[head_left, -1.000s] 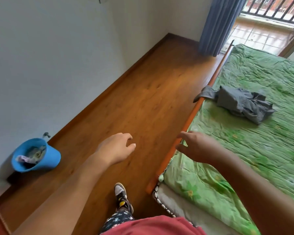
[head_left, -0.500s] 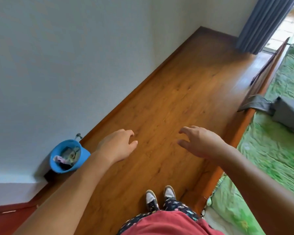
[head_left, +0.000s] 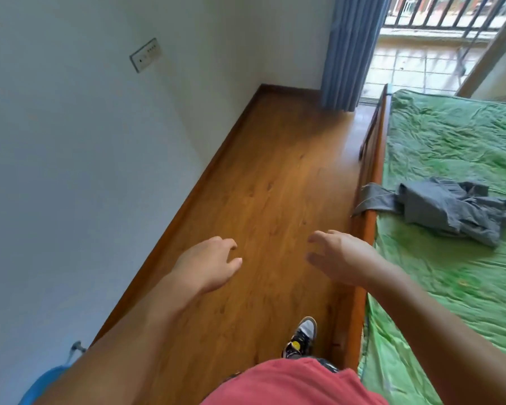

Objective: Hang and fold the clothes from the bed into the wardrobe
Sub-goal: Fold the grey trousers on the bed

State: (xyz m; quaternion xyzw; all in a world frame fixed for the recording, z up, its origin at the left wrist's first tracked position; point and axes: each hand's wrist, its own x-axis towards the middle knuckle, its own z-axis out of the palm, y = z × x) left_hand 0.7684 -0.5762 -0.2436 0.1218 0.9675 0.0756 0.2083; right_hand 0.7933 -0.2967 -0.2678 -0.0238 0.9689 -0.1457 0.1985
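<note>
Two hands: left hand [head_left: 208, 264], right hand [head_left: 342, 255] hung loosely spread, empty.
Grey garment [head_left: 450, 209]: lay ahead-right at the bed [head_left: 369, 235] side edge — right hand nearer.

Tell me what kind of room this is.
Most likely a bedroom: a wood-framed bed with a green sheet, a crumpled grey garment lying on it, and a blue curtain beside a doorway to a railed balcony.

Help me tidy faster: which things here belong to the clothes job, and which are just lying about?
Job: grey garment, bed, left hand and right hand, both empty.
Lying about: blue bucket, curtain, wall socket.
</note>
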